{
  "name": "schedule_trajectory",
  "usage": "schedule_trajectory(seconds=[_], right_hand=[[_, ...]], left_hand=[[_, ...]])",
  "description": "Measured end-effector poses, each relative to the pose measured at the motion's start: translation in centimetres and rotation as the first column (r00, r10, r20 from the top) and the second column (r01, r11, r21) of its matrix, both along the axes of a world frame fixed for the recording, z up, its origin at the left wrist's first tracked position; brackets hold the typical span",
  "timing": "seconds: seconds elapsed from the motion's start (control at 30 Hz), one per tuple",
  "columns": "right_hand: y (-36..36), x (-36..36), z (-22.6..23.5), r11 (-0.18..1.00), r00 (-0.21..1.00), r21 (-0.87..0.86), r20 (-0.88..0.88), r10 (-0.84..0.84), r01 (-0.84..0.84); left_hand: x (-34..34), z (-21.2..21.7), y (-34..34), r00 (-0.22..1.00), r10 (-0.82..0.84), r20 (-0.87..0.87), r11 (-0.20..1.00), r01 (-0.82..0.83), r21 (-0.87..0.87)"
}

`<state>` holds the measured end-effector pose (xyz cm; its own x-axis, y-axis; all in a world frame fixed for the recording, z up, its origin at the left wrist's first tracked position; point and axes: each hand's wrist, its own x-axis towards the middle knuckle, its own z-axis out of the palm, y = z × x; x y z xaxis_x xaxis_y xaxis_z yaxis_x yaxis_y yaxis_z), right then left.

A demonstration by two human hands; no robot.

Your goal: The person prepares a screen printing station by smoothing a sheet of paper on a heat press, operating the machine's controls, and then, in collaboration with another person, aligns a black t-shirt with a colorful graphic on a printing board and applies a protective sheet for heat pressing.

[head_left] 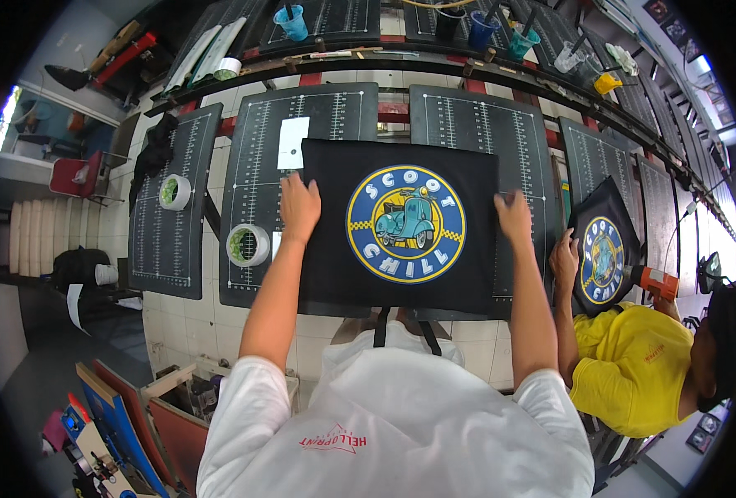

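Note:
A black cloth tote bag [326,249] is spread out in front of me, with a round blue and yellow print of a teal scooter facing up. Its black straps [381,328] hang toward my body. My left hand [301,207] grips the bag's left edge, thumb side against the cloth. At the right edge, my right hand [513,217] is closed on the bag too, its fingers partly hidden. A white card [293,143] and a roll of tape [248,245] lie on the dark marked board just left of the bag.
Dark printing boards [277,108] stand in a row under a black rail. Another roll of tape [175,192] and a dark cloth [154,149] lie at left. Coloured cups [290,23] stand behind. At right, a person in a yellow shirt [633,365] holds a similar bag [607,249] beside an orange heat gun [657,283].

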<state>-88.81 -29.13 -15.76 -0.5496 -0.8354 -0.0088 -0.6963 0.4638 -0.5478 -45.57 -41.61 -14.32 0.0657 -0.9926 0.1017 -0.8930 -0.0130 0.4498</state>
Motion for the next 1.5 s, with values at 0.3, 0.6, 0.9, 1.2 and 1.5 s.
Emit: schedule_trajectory(seconds=[0.3,0.6,0.9,1.2,1.5], right_hand=[[-8.9,-2.6,-2.6,0.993,0.994,0.088,0.073,-0.083,0.076],[-9.0,-3.0,-2.6,0.995,0.999,-0.097,0.029,-0.031,0.033],[-7.9,5.3,-1.3,0.884,0.782,0.163,-0.415,0.465,-0.439],[5.2,7.8,1.6,0.999,0.949,0.0,-0.315,0.036,-0.038],[13.6,8.6,-0.5,0.994,0.991,0.023,0.082,-0.11,0.109]], left_hand=[[-0.2,-3.4,-7.0,0.989,0.143,0.026,0.982,-0.145,0.123],[-0.7,-3.1,-6.5,0.972,0.163,0.166,0.985,-0.153,-0.077],[-7.4,-4.8,-4.0,0.825,-0.49,0.281,0.845,0.529,-0.079],[-7.2,-5.1,6.7,0.833,-0.525,0.177,0.849,0.527,0.038],[-6.1,-3.5,17.3,0.778,-0.589,0.217,0.807,0.56,0.185]])
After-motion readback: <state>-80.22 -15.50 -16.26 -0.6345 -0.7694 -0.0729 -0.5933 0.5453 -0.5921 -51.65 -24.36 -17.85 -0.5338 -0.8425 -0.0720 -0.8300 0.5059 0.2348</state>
